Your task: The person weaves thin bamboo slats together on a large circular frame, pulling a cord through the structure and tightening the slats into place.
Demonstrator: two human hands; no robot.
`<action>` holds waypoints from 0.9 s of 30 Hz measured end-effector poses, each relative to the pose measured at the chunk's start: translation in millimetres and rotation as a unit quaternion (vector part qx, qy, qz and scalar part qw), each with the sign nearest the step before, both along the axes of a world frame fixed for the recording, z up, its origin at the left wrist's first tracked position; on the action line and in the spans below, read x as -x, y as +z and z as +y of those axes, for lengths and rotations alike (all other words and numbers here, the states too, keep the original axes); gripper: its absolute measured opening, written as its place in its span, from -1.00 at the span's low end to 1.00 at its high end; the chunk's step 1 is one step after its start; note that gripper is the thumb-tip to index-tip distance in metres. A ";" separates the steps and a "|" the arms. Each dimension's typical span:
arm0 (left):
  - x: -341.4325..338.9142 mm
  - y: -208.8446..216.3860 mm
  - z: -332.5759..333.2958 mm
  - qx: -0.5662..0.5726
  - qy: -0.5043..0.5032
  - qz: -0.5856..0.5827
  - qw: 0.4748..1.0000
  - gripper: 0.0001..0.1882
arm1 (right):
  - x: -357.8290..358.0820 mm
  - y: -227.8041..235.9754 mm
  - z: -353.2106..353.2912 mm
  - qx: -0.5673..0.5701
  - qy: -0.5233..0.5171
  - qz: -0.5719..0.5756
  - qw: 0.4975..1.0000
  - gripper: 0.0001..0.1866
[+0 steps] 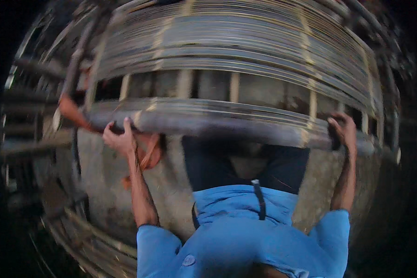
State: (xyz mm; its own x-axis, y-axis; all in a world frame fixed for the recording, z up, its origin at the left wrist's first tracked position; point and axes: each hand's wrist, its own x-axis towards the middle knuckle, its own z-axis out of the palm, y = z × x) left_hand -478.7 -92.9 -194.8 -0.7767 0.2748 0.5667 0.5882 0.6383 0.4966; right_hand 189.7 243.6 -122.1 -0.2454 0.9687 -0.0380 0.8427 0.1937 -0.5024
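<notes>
A long grey rolled slat mat (227, 129) lies crosswise in front of my body, above my thighs. Its flat part, a sheet of thin slats (231, 34) crossed by pale yellow bands, stretches away from me. Near the left end, my left hand (120, 136) grips the near side of the roll, its thumb and fingertips against the edge. My right hand (346, 132) curls round the roll close to its right end, beside a dark band. An orange cloth strip (73, 113) wraps the roll's left end, and more orange cloth (152, 149) hangs below my left hand. Motion blurs fine detail.
Wooden poles (78, 58) frame the mat at the left, and more posts (394, 109) stand at the right. Several poles (95, 234) lie low at the left. Bare grey floor (102, 185) shows under the roll.
</notes>
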 end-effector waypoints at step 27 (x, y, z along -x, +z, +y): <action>4.7 14.5 -67.4 -0.121 -0.057 -0.317 0.939 -0.45 | 362.1 -24.1 -110.9 -0.061 0.311 0.048 0.947 -0.67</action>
